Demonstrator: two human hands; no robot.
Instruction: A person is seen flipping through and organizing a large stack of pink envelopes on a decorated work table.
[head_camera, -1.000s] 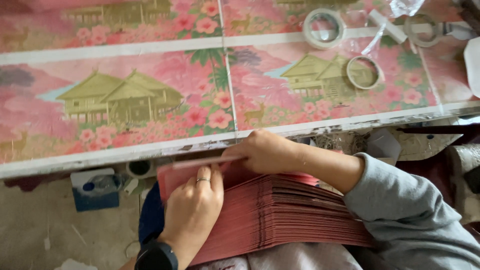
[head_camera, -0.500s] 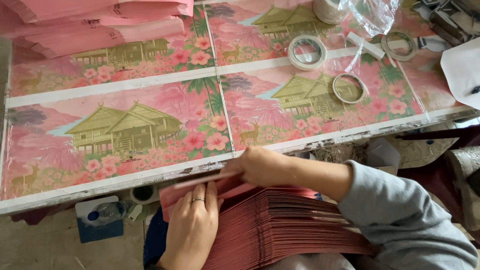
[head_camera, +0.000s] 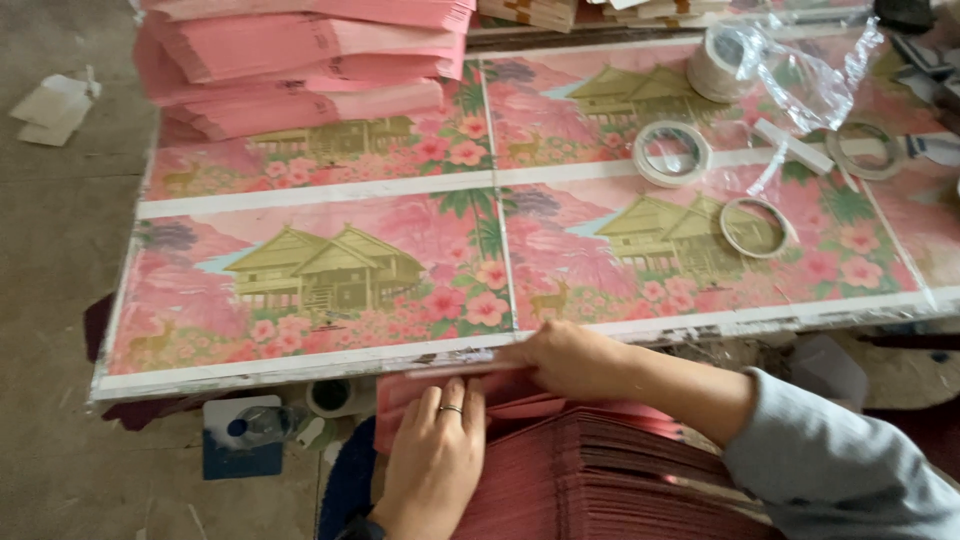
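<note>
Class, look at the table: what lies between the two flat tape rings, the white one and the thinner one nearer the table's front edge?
In the head view, only bare patterned tabletop separates the white tape ring from the thinner tape ring; crinkled clear plastic film lies just beside that stretch.

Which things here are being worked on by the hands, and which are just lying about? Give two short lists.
In hand:
left hand, flat on the pink sheet stack
right hand, pinching the top sheet at the table edge

Lying about:
tape rolls
clear plastic wrap
piled pink sheets at the table's far end
bottle on the floor
</note>
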